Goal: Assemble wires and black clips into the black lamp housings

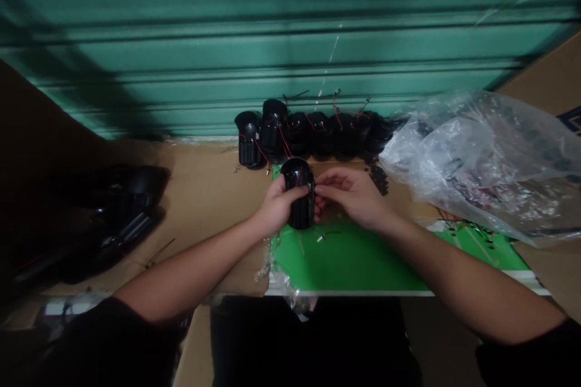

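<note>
From the head camera I have both bare forearms reaching out over a work surface covered in brown cardboard [206,193]. The left hand [276,207] is clenched around a black plastic housing [299,192] with red wires [299,175] running along it, its fingers wrapped across the front and gripping firmly. The housing stands upright and slightly tilted, held just above the near edge of a green sheet [345,260].

The right hand [351,196] comes in from the other side, its fingertips [316,190] touching the housing's right edge. Whether they are pinching a wire there, I cannot tell from this view.

Just beyond the hands, a row of similar black housings [322,135] sits against a green corrugated shutter [290,48], with red wires sticking up from them. A crumpled clear plastic bag [472,163] lies to the right of the row, with a tangle of dark and red bits showing inside it. A small loose wire [323,237] lies on the green sheet just below the hands. On the left, a heap of dark objects [104,224] sits in shadow, too dim for me to make out clearly.
</note>
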Tool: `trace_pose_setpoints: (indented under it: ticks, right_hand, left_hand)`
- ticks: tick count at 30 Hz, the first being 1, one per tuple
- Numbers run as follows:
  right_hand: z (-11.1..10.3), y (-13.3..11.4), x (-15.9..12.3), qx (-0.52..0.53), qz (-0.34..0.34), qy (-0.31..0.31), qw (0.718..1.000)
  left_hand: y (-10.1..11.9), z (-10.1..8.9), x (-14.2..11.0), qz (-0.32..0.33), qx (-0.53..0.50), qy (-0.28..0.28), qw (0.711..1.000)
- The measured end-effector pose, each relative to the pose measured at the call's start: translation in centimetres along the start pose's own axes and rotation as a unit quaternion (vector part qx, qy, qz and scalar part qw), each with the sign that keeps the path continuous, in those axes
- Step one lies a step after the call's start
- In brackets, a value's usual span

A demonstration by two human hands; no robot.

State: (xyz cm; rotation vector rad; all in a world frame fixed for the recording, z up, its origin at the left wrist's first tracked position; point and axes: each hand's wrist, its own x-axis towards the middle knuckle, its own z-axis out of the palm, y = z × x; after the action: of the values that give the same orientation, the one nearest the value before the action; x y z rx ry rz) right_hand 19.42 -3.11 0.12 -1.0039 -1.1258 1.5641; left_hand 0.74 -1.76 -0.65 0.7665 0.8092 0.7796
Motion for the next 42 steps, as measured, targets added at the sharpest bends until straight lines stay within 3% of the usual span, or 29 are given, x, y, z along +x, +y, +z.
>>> trace_pose_setpoints:
  ticks: [15, 42]
  right_hand:
    - [-0.08, 0.63, 0.02, 0.057, -0.005, -0.003, 0.998]
    - [-0.16, 0.44, 0.29, 0.018, -0.018, 0.013, 1.000]
  left_hand:
    - [0.16, 0.02, 0.04, -0.008, -0.017, -0.002, 1.000]
    - [0.23, 0.10, 0.01, -0.003, -0.002, 0.004, 1.000]
